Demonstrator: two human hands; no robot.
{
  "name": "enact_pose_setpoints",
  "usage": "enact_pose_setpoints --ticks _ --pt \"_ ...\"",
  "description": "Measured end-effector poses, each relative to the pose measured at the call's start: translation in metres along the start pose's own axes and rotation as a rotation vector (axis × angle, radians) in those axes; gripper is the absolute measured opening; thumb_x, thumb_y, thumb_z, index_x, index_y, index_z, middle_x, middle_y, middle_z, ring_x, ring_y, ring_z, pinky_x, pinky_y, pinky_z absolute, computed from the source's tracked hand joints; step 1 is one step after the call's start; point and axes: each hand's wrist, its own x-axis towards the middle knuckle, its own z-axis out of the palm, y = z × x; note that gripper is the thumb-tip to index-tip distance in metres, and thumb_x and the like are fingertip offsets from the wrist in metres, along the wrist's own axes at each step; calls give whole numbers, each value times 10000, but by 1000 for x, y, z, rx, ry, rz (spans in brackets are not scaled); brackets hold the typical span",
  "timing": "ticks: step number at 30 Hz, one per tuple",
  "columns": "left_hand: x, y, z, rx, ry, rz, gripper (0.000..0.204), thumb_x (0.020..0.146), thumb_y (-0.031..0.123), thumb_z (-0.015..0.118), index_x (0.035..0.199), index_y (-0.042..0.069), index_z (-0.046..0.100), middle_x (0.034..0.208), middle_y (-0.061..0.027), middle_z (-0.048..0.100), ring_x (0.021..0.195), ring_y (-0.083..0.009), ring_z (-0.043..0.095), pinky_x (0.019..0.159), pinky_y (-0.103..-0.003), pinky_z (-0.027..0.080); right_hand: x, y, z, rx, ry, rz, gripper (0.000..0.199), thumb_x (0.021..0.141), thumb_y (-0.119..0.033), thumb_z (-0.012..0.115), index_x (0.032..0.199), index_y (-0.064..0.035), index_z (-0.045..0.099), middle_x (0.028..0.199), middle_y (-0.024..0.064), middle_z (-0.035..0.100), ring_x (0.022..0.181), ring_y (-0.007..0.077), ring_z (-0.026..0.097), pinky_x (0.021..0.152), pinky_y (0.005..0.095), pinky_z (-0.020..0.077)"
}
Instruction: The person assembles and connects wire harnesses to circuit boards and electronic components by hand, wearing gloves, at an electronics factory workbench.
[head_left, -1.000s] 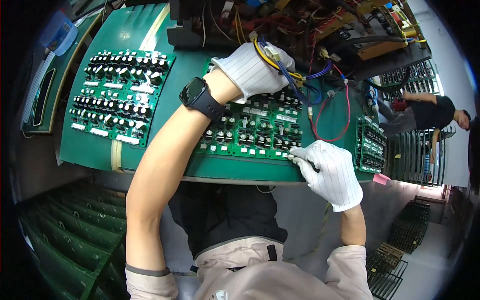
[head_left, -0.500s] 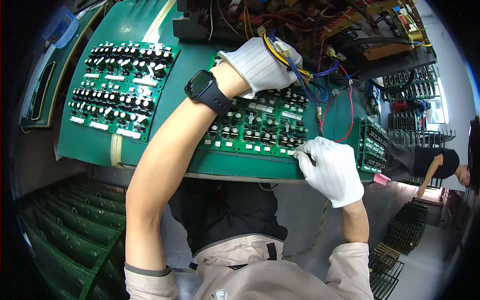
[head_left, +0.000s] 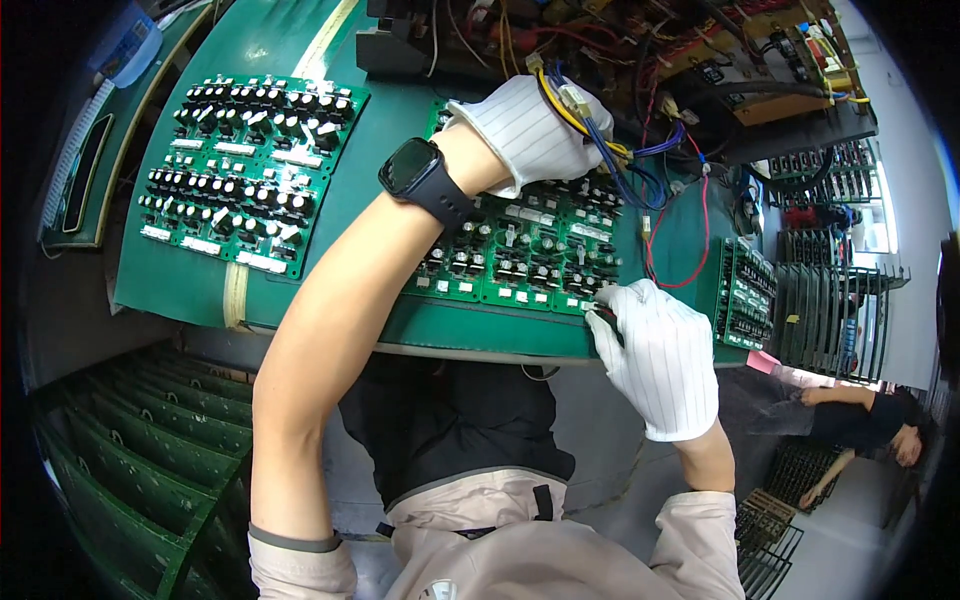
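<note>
The right hand [head_left: 655,350] is pinching a plug [head_left: 590,306] at the near-right corner of the middle board [head_left: 530,268]. The left hand [head_left: 535,130] is covering its far part, wires [head_left: 601,140] crossing; I can't tell its grip. Other boards [head_left: 240,175] are flanking it on the green table [head_left: 480,330]. A chassis [head_left: 395,52] is looming behind; racks [head_left: 830,320] are standing rightward.

Green table [head_left: 500,332] noted. Circuit-board panel [head_left: 245,160] at ten o'clock, second panel [head_left: 747,295] at three, third panel [head_left: 530,262] between. Wired chassis [head_left: 660,50] at one o'clock.
</note>
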Motion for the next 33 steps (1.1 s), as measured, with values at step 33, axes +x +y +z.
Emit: enact_pose_setpoints --ticks 33 --pt "-1 4 -15 -176 131 79 172 872 231 684 970 127 780 956 -70 731 925 -319 713 759 -422 600 7 27 -11 469 482 -23 320 814 -127 833 1104 -28 742 997 143 743 911 332 717 799 397 582"
